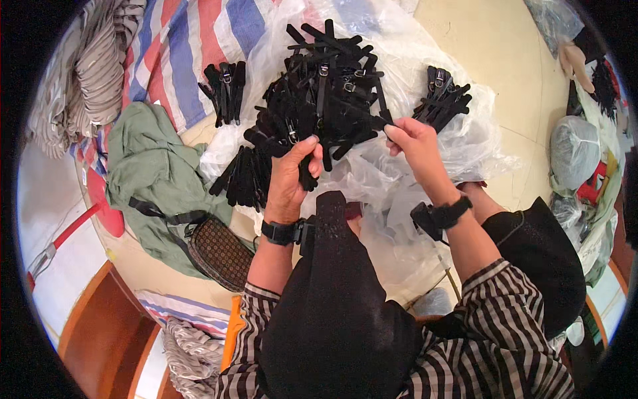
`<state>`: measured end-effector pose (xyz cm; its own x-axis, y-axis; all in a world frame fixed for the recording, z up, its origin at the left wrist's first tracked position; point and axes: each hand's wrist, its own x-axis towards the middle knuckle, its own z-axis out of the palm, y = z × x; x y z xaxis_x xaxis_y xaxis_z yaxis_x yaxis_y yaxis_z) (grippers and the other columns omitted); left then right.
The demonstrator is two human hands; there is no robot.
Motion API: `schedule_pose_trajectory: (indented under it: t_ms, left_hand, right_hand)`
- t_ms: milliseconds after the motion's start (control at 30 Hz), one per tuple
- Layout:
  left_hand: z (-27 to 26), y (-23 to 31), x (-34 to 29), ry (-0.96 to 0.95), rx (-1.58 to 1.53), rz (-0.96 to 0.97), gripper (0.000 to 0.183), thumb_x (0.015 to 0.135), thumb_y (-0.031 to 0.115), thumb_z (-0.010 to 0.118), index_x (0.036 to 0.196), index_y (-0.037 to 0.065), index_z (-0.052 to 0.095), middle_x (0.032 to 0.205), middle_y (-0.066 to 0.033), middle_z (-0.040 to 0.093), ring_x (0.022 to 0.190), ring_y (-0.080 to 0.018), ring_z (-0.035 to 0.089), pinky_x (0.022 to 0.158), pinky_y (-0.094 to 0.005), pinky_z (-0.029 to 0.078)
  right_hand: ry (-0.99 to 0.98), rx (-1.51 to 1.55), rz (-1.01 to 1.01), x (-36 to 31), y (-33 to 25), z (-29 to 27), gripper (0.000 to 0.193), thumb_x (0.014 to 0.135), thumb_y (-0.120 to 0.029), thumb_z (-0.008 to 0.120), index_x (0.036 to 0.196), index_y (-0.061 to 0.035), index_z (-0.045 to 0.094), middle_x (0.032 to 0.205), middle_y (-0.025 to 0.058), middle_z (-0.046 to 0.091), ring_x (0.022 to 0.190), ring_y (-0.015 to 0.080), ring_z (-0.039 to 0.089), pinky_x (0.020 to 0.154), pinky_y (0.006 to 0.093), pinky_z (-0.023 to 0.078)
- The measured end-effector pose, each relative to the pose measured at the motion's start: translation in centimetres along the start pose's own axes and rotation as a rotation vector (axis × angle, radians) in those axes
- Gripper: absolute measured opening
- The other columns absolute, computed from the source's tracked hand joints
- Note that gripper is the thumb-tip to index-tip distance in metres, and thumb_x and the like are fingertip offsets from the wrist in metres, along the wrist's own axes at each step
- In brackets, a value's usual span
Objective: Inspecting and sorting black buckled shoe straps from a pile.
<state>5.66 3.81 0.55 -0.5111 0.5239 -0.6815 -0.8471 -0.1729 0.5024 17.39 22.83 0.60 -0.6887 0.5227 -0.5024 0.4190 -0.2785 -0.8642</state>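
My left hand is closed on a black buckle strap, with a small metal buckle near the thumb and a dark end hanging below the fingers. To its right, my right hand pinches the end of a black strap between thumb and fingertips. Whether both hands hold the same strap cannot be made out against the pile. Just beyond them lies a big tangled heap of black buckle straps. Smaller bunches of these straps lie at the left, the right and beside my left wrist.
Clear plastic sheeting spreads under the straps on the tiled floor. A striped woven sheet lies far left, near a green cloth and a brown patterned bag. Bundled grey cords and plastic-wrapped goods stand at the sides.
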Motion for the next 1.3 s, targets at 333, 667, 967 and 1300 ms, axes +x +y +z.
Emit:
schedule_pose_trajectory:
  t_ms: [333,667,967,1300]
  left_hand:
    - [0.6,1.3,-1.1,0.019,0.202,0.267,0.016,0.083,0.014,0.06,0.087,-0.001,0.059,0.074,-0.0057,0.057,0.056,-0.0096,0.048,0.053,-0.0224,0.039]
    - [1.9,2.2,-0.7,-0.211,1.057,0.828,0.046,0.075,-0.001,0.064,0.118,0.001,0.049,0.104,-0.0077,0.061,0.095,-0.0159,0.056,0.087,-0.0281,0.041]
    - [1.7,-0.2,-0.9,-0.155,0.395,0.076,0.02,0.082,0.008,0.061,0.099,-0.003,0.058,0.078,-0.0114,0.065,0.066,-0.0189,0.063,0.062,-0.0296,0.052]
    - [0.3,0.7,-0.6,-0.175,0.282,-0.071,0.017,0.079,0.007,0.061,0.094,-0.001,0.056,0.062,-0.0048,0.055,0.048,-0.0124,0.05,0.045,-0.0228,0.042]
  right_hand:
    - [-0.049,-0.245,-0.142,-1.6,-2.1,0.4,0.016,0.081,-0.013,0.061,0.085,0.0018,0.06,0.061,0.0026,0.054,0.055,0.0048,0.048,0.049,0.0224,0.04]
    - [-0.446,-0.749,-0.422,-0.6,-6.9,1.0,0.016,0.074,-0.014,0.062,0.081,-0.0003,0.061,0.067,0.0194,0.056,0.062,0.0345,0.055,0.058,0.0377,0.043]
    - [-0.252,-0.729,-0.334,1.7,-6.1,2.9,0.027,0.073,-0.025,0.062,0.069,0.0009,0.056,0.064,0.0206,0.055,0.065,0.0372,0.055,0.059,0.0422,0.043]
    - [-0.252,-0.708,-0.503,2.5,-6.4,6.7,0.022,0.073,-0.023,0.062,0.072,-0.0008,0.061,0.062,0.0168,0.058,0.06,0.0316,0.058,0.057,0.0392,0.047]
